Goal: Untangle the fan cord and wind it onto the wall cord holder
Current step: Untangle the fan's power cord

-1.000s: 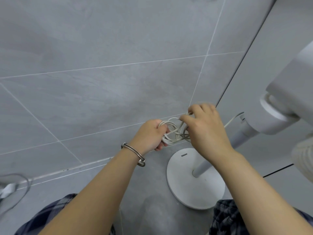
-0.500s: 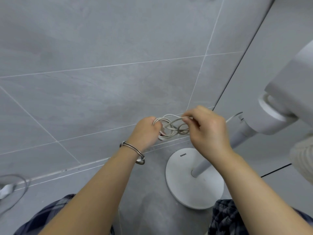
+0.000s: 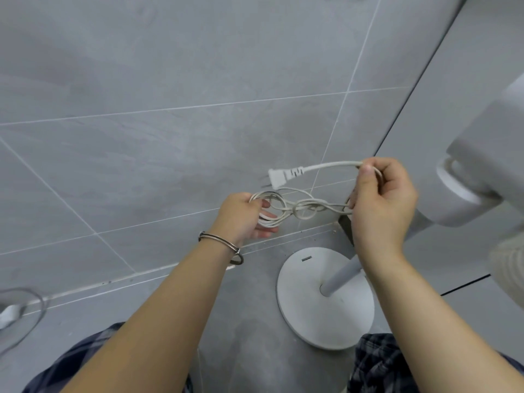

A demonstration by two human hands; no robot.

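Far left, on the grey floor: a thin grey cable loop [image 3: 39,307] with a small white fitting [image 3: 8,314] at the frame edge, its detail blurred. A grey tiled wall [image 3: 170,109] fills the far field.

Left of centre: the left hand [image 3: 241,217], with a silver metal bangle [image 3: 219,243] on its wrist. Its fingers are curled through a bundle of loops of the thin white fan cord [image 3: 300,207], grasping them. The cord is held in the air before the wall, clear of the floor. It is stretched between both hands, with a knotted tangle midway.

Above the tangle: the flat white two-pin plug [image 3: 279,178], hanging free, pins pointing left. Its lead runs right to the right hand [image 3: 380,199], where thumb and forefinger pinch it. The lower fingers are clenched on further strands.

Below, nearer: a round white plastic fan base [image 3: 312,316] on the floor, with a pale pole [image 3: 340,276] rising rightward from it. Far right: the white fan motor housing [image 3: 482,171], blurred.
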